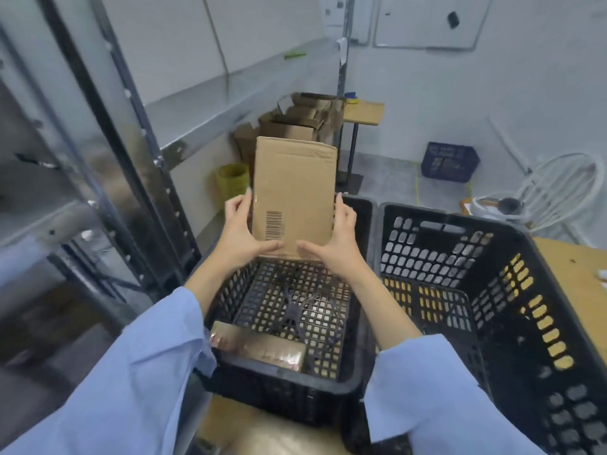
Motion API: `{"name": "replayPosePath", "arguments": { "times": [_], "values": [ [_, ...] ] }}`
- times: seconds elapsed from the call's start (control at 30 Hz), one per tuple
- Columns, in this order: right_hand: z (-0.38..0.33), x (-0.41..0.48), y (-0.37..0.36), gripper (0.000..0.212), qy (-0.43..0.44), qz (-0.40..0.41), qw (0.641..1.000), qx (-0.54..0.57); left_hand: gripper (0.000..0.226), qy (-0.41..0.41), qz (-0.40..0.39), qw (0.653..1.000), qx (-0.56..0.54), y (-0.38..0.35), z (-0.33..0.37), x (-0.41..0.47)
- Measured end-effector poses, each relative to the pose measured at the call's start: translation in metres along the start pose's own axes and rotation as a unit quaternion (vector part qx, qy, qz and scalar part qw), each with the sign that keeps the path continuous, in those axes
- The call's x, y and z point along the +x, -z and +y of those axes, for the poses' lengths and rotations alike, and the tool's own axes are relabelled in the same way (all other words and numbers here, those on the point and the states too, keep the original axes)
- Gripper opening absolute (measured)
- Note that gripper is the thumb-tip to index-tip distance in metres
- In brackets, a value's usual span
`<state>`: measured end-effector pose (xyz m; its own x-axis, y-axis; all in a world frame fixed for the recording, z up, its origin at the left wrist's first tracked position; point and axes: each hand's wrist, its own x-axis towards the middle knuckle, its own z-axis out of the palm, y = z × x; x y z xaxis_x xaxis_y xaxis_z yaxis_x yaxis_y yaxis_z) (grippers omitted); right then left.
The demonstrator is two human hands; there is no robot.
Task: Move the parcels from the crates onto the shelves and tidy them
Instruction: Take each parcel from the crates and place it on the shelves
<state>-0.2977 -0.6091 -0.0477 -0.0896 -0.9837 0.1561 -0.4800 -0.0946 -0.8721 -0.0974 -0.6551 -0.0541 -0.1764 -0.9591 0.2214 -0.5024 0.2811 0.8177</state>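
I hold the flat brown cardboard parcel with the black barcode [294, 198] up on its end, in the air over the far side of the black plastic crate with the grid floor [279, 395]. My left hand [241, 233] grips its lower left edge and my right hand [338, 238] grips its lower right edge, with my thumbs on the front. I think the good way is to keep both hands tight, lift it clear of the crate rim, and turn left to the long grey metal shelf [210, 103]. The dark metal shelf post [108, 133] stands close on that side, so I should swing the tall parcel past it, not into it. One shiny brown taped parcel [262, 349] lies in the near corner of this crate, waiting. Just beside on my right is a second black plastic crate with oval holes [427, 244]. Well apart, on the floor, are a small yellow bin [231, 180], some open brown cardboard boxes [295, 123] and a dark blue crate [450, 165].
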Motion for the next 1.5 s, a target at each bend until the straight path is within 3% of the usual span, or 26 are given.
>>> {"name": "replayPosePath", "arguments": {
  "times": [0.2,0.37,0.53,0.63,0.9,1.1,1.5],
  "values": [
    [-0.009,-0.036,0.027,0.101,0.075,-0.041,0.995,0.043,0.111,-0.020,0.130,0.991,0.022,-0.002,0.043,-0.073],
    [-0.018,-0.070,0.039,0.087,0.132,-0.087,0.982,0.102,0.092,-0.023,0.191,0.981,0.009,0.002,0.080,-0.144],
    [-0.043,-0.104,0.022,0.104,0.176,-0.150,0.967,0.104,0.104,0.020,0.262,0.963,0.061,0.029,0.105,-0.223],
    [-0.061,-0.134,0.001,0.099,0.206,-0.201,0.951,0.109,0.107,0.030,0.288,0.954,0.083,0.047,0.115,-0.274],
    [-0.113,-0.228,-0.059,0.085,0.243,-0.329,0.883,0.230,0.091,0.109,0.418,0.901,0.052,0.072,0.131,-0.410],
    [-0.145,-0.315,-0.094,0.109,0.249,-0.425,0.831,0.257,0.106,0.149,0.473,0.861,0.113,0.088,0.147,-0.520],
    [-0.176,-0.522,-0.107,0.104,0.313,-0.533,0.746,0.249,0.093,0.256,0.568,0.766,0.157,0.069,0.207,-0.754]
  ]
}}
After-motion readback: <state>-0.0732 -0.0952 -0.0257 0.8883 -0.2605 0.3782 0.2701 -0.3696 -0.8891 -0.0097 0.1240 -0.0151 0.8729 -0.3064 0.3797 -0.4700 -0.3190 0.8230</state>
